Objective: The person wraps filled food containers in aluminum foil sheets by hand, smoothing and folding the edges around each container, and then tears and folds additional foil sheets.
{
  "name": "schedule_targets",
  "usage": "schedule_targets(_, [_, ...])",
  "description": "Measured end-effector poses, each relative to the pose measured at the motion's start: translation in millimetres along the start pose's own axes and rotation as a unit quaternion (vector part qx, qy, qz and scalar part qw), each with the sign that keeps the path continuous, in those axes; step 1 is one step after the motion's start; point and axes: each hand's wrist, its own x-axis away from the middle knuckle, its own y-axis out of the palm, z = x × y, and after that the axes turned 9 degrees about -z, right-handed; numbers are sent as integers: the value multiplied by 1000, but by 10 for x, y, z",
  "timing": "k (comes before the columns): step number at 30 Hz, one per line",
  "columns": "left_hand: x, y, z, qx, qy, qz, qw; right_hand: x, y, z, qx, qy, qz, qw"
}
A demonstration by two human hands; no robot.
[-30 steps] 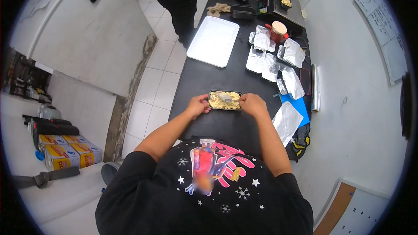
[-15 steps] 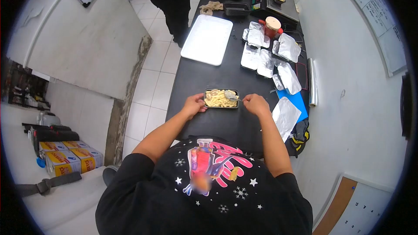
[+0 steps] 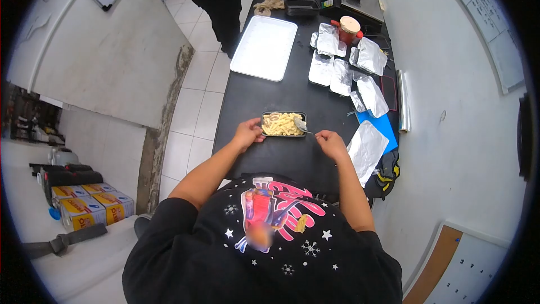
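A small black tray [image 3: 284,134] filled with yellowish pasta [image 3: 281,124] sits on the black table [image 3: 270,160] in front of me. My left hand [image 3: 248,134] grips the tray's left edge, thumb and fingers at the rim. My right hand [image 3: 331,144] is closed on the handle end of a metal spoon [image 3: 304,128], to the right of the tray. The spoon's bowl rests on the pasta at the tray's right end.
Foil-covered trays [image 3: 322,68] stand at the right, near a red pot [image 3: 349,30]. A foil sheet [image 3: 367,147] overlaps a blue item [image 3: 382,129]. Farther off are a white tray [image 3: 264,48], black trays [image 3: 302,7], a scale [image 3: 360,7] and a person [image 3: 220,5] beside the table.
The spoon has gone from the middle of the pasta to its right end, and my right hand has moved slightly right and down. My left hand stays at the tray. The view has shifted slightly.
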Motion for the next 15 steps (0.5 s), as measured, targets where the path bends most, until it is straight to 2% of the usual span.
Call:
schedule_targets(2, [-4,-10,10,1,-1,-3,1000,123,-89,-219,36,19,7,999])
schedule_targets(8, [14,7,13,-3,3,-2,1000,175,-49,-523,181,-34,54,981])
schedule_targets(15, [-12,-27,-10,-19,2,-18,1000,213,-52,-588,197,-70,47,977])
